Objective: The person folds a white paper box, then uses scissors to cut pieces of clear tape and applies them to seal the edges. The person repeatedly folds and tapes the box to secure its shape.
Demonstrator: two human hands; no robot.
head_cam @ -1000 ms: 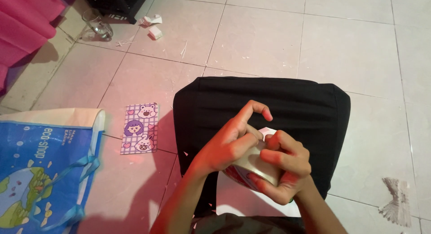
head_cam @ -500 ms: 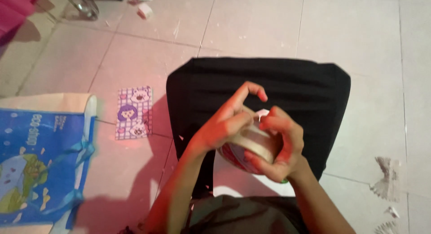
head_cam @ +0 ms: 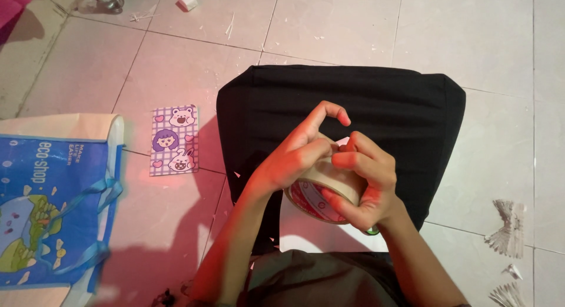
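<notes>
Both forearms are bare, with no sleeves, rings or watch showing, and a dark grey-brown garment (head_cam: 318, 280) covers the lap.

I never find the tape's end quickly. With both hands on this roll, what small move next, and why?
Probably drag the left hand thumbnail along the tape roll rim while the right hand turns it slightly: both hands pinch at the roll's top edge, and no loose end shows yet.

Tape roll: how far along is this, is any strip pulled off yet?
Done: the tape roll is up off the floor, gripped by the left hand and right hand over the black cloth. In hand: fingertips of both hands pick at the roll's top edge. Left: no free strip shows, and the cartoon card lies apart on the tiles, untouched.
</notes>
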